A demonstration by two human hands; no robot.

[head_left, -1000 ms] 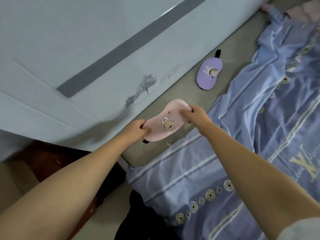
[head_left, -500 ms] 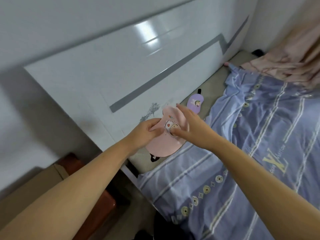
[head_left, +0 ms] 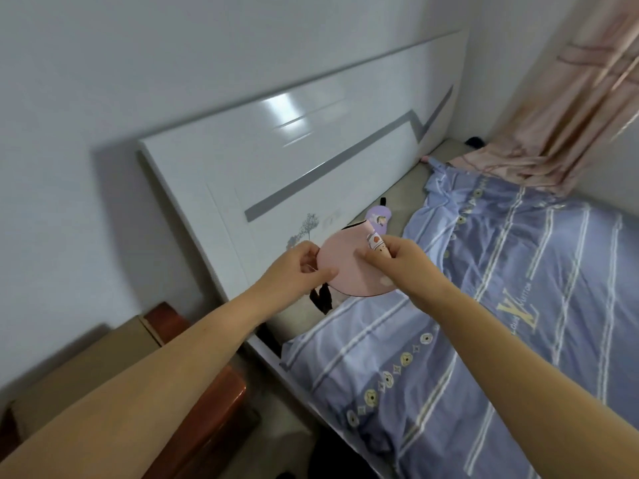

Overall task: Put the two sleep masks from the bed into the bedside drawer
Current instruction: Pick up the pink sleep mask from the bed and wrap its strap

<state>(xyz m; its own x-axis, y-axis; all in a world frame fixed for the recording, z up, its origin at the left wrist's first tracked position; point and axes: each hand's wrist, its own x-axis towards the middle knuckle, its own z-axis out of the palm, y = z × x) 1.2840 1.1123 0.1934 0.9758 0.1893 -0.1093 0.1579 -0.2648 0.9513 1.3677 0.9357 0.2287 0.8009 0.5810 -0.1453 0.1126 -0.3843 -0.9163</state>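
Observation:
A pink sleep mask (head_left: 349, 262) with a cartoon print hangs in the air over the head end of the bed, folded over on itself, its black strap (head_left: 321, 299) dangling below. My left hand (head_left: 299, 269) pinches its left edge and my right hand (head_left: 397, 261) grips its right side over the print. A purple sleep mask (head_left: 379, 218) with a black strap lies on the beige mattress behind the pink one, close to the white headboard (head_left: 276, 160). The bedside drawer is not clearly visible.
A red-brown wooden bedside unit (head_left: 214, 409) stands at the lower left below my left arm, with a cardboard box (head_left: 90, 368) beside it against the wall. A blue striped quilt (head_left: 501, 323) covers the bed. A pink curtain (head_left: 567, 108) hangs at the far right.
Both hands lifted the pink mask off the mattress and folded it. The camera tilted up, bringing the whole headboard, the wall and the curtain into view.

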